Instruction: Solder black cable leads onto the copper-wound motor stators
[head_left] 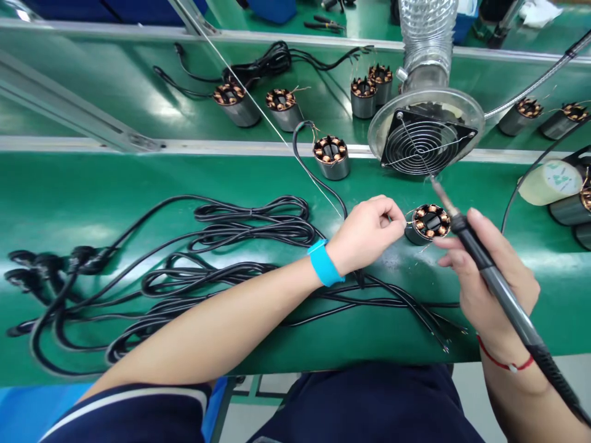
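My right hand (494, 277) is wrapped round a soldering iron (492, 277), its tip pointing up and left, just below the fan grille. My left hand (369, 231), with a turquoise band at the wrist, pinches a thin wire at the left side of a motor stator (430, 223). This stator stands upright on the green bench, its copper coils facing up. The fingertips hide where the wire ends. A thin pale strand (272, 120), perhaps solder wire, slants down from the upper left toward my left hand. Another stator (331, 157) with a black cable beside it stands farther back.
A round fume extractor (420, 144) on a foil duct hangs over the bench. Bundled black power cords (252, 221) cover the left side. More stators (281, 107) stand along the back and far right, near a tape roll (551, 183).
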A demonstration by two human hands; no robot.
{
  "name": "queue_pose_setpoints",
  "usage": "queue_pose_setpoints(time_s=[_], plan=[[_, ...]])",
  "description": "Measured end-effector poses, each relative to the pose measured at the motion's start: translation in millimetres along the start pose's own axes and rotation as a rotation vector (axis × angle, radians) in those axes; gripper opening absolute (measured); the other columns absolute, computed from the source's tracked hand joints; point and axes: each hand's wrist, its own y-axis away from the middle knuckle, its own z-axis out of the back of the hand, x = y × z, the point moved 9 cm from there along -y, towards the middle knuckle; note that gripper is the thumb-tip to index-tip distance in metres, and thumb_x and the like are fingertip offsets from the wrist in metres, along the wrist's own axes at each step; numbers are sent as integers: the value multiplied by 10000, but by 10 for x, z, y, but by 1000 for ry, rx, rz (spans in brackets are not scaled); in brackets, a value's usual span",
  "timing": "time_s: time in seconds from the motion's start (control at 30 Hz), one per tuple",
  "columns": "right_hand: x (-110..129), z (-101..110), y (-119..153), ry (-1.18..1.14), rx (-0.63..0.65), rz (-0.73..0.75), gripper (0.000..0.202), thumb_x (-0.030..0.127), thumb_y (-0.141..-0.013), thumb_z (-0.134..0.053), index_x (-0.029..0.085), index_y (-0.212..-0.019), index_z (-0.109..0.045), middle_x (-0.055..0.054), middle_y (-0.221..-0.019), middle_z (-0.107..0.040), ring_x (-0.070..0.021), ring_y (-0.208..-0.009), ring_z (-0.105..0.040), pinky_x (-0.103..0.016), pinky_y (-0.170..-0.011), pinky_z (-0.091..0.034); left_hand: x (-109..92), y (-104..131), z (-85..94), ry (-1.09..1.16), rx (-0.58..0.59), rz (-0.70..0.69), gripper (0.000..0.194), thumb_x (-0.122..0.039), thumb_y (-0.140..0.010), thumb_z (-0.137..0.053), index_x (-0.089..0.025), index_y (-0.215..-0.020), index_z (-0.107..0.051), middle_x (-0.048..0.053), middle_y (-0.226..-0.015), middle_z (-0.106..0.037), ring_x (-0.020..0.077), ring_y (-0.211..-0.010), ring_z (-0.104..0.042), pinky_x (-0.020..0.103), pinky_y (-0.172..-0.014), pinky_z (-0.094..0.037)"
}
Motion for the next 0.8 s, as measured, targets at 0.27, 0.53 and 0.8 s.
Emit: queue_pose_setpoints(time_s=[0.27,0.53,0.8], plan=[[-87,-330,-186,-16,137,-72,452,289,-915,-588,301,-1354,-481,-52,-1178,-704,-238,-1125,-663,-458,-994,-525,-1,-6,-17,13,14,19,91,-109,-740,-549,-149,-661,-569,-33,-655,-525,76,-580,-435,203,-552,-367],[-143,-326,-67,74,-23,15,476,244,-892,-595,281,-1348,-466,-16,-928,-714,-217,-943,-666,-447,-909,-513,30,0,-54,108,52,38,81,-129,-744,-561,-146,-666,-573,-45,-619,-491,69,-556,-410,191,-508,-337],[-55,-427,-59,30,2,39,447,223,-898,-572,278,-1331,-477,-8,-930,-707,-216,-977,-657,-459,-943,-480,-207,81,34,-74,-44,-187,133,-87,-807,-557,-143,-698,-610,24,-829,-593,108,-708,-559,239,-642,-475]])
